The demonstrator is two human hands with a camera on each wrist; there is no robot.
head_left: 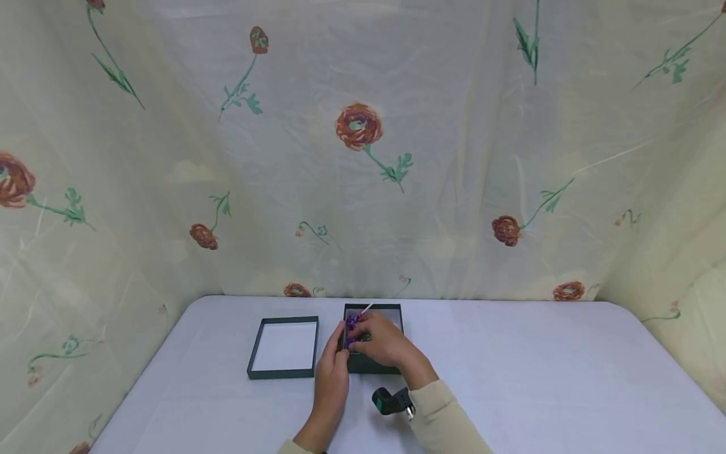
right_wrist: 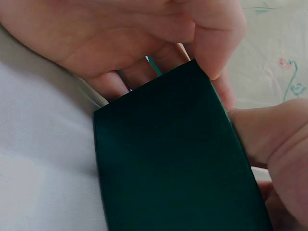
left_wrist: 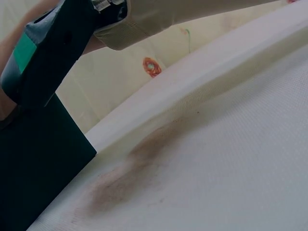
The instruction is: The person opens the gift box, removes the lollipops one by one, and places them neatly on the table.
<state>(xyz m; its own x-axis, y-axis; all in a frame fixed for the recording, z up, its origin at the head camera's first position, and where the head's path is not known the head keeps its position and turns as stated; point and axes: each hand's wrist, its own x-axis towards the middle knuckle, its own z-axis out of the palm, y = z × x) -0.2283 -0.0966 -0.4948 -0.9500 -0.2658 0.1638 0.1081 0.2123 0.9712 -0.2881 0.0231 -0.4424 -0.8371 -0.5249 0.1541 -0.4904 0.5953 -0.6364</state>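
A dark green open box (head_left: 374, 364) stands near the back of the table. My left hand (head_left: 331, 372) grips its left side, with the thumb at the near corner and the fingers behind the wall, as the left hand (right_wrist: 144, 38) shows in the right wrist view. My right hand (head_left: 386, 340) reaches over the rim, thumb and fingers curled around a shiny purple thing (head_left: 352, 321) inside. A thin white stick (head_left: 367, 309) slants up beside the fingers, and a bit of green shows between them. The right hand hides most of the contents. The box's wall (right_wrist: 168, 154) fills the right wrist view.
A square dark green lid (head_left: 282, 374), white inside, lies left of the box. The black camera mount (head_left: 391, 401) hangs under the right wrist, just in front of the box. Flowered curtain (head_left: 442, 189) closes off the back and sides of the white-covered table (head_left: 510, 378).
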